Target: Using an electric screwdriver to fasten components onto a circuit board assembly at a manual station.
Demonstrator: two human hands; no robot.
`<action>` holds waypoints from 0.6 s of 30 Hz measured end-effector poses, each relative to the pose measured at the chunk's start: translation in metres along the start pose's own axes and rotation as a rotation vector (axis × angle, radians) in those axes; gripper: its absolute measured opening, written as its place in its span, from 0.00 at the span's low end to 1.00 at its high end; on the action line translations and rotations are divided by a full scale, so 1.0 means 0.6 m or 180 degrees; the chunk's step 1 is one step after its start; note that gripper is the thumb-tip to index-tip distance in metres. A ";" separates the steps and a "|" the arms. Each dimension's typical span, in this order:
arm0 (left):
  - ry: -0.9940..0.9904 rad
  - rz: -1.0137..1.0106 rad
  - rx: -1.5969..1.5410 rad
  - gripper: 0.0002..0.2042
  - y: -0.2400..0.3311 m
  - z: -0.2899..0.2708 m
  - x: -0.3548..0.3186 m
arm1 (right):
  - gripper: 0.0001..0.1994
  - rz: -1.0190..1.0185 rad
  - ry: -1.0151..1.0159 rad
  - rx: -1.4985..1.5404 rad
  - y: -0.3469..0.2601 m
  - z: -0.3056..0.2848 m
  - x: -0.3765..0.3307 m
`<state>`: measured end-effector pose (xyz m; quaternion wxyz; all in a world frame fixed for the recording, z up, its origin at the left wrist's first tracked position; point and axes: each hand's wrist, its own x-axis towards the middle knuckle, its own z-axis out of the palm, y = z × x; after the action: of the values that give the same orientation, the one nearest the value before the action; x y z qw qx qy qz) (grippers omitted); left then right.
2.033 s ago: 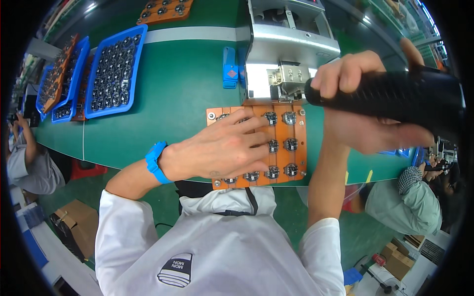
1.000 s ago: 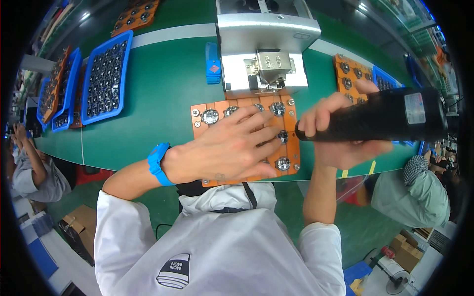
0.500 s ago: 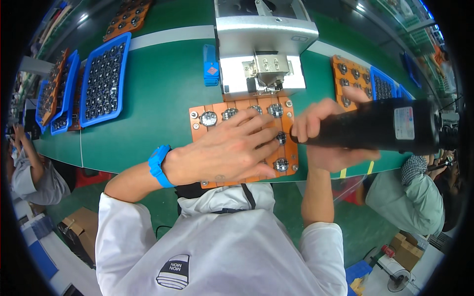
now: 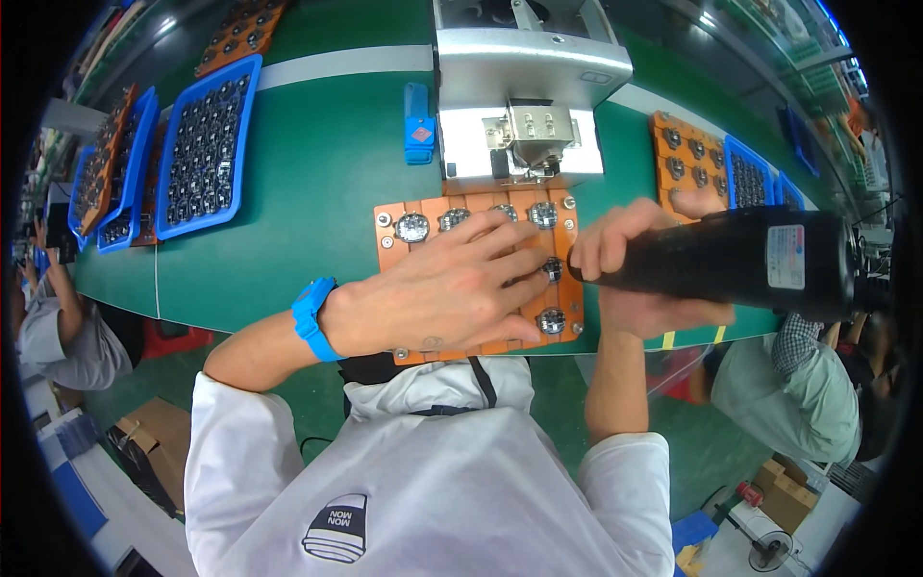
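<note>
My left hand point(image 4: 452, 296), with a blue wrist strap point(image 4: 312, 319), lies palm down with fingers spread over an orange fixture plate point(image 4: 399, 258) in front of me. Several round metallic parts point(image 4: 543, 214) sit in the plate's holes; my hand covers some of them. My right hand point(image 4: 630, 274) is wrapped round a black electric screwdriver point(image 4: 716, 257), which looms close to the view at the plate's right edge. Its cable end points right. The driver's tip is hidden behind my fingers, so I cannot tell whether it touches a part.
Beyond the plate stands a silver metal machine point(image 4: 529, 77), with a blue strap-like item point(image 4: 418, 125) beside it. Blue trays point(image 4: 207, 144) of small dark parts lie at left, more orange plates point(image 4: 687, 159) and trays at right. Other people sit at both sides of the green table point(image 4: 327, 173).
The view has shifted slightly, so the machine and plate appear a little further right. The screwdriver sits slightly lower in view. Both hands keep their places and grips.
</note>
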<state>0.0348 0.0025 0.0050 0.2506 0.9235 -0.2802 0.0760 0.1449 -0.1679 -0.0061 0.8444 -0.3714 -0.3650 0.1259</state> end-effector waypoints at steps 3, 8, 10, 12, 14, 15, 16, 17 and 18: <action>-0.0012 -0.0010 -0.0021 0.24 0.001 0.000 0.001 | 0.49 -0.0107 -0.0148 -0.0032 0.006 -0.005 -0.001; -0.0113 -0.0024 0.0005 0.23 0.001 -0.002 0.001 | 0.52 -0.0064 -0.0403 0.0120 -0.004 -0.004 0.001; -0.0093 -0.0022 0.0013 0.23 0.001 -0.001 0.001 | 0.53 -0.0082 -0.0371 0.0161 -0.003 -0.002 -0.001; -0.0075 -0.0024 0.0020 0.23 0.001 0.000 0.001 | 0.54 -0.0175 -0.0175 -0.0034 -0.002 0.000 -0.001; -0.0075 -0.0022 0.0029 0.23 0.000 0.001 0.000 | 0.54 -0.0062 -0.0095 -0.0023 -0.002 0.007 0.001; -0.0076 -0.0028 0.0029 0.23 0.000 0.002 -0.001 | 0.55 0.0050 -0.0014 -0.0018 -0.002 0.009 0.002; -0.0076 -0.0033 0.0023 0.23 -0.001 0.002 0.000 | 0.55 0.0049 -0.0012 -0.0020 -0.003 0.008 0.002; -0.0075 -0.0038 0.0017 0.23 -0.001 0.003 0.000 | 0.55 0.0059 -0.0124 -0.0049 -0.003 0.006 0.003; -0.0077 -0.0036 0.0015 0.23 -0.001 0.002 0.000 | 0.56 0.0069 -0.0236 -0.0078 -0.002 0.005 0.005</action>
<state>0.0353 0.0022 0.0036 0.2455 0.9265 -0.2778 0.0641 0.1447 -0.1659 -0.0024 0.8242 -0.3807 -0.3935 0.1443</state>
